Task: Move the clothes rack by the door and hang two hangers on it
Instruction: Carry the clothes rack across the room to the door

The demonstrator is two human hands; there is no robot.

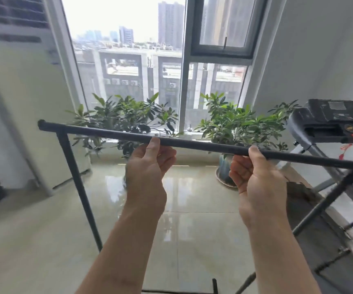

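Observation:
A black metal clothes rack [203,145] stands right in front of me. Its top bar runs from the upper left down to the right edge of the view. My left hand [150,164] grips the bar near its middle from below, thumb over the top. My right hand [254,170] grips the same bar further right, palm toward me. The rack's left upright slants down to the floor, and its right upright shows at the right edge. No hangers and no door are in view.
A tall white air conditioner [20,107] stands at the left. Two potted plants [128,117] [237,126] sit under the big window [128,60]. A treadmill [330,128] fills the right side by the wall. Glossy tiled floor [192,209] lies between them.

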